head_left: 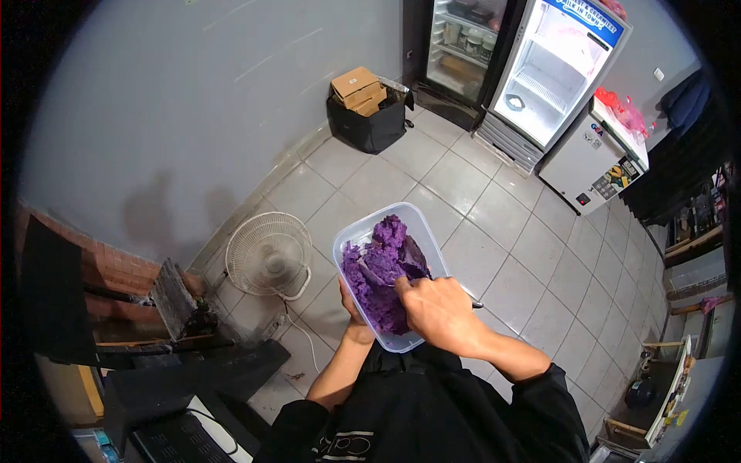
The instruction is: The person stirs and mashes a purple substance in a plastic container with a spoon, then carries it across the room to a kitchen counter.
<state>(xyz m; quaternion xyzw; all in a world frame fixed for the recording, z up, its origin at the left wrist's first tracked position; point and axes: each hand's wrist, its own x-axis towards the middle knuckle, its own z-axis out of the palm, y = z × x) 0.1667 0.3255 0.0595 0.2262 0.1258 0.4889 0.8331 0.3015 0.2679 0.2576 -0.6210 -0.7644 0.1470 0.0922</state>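
Single head-worn view, looking forward and steeply down over the wearer's torso [401, 409]. The left hand [353, 309], right hand [441, 312] and plastic container [423, 212] register close, near centre; tiled floor [502, 224] extends beyond; lit refrigerator [552, 73] stands farthest, upper right. Wide-angle, corners darkened.

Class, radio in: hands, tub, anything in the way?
Left hand holding tub at its side. Right hand gripping dark handle over purple mash. In the way: only the right hand, hiding some mash.

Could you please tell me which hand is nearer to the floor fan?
Left. The left hand is at the plastic container's side facing the floor fan; the right hand is farther away, over the container's opposite side.
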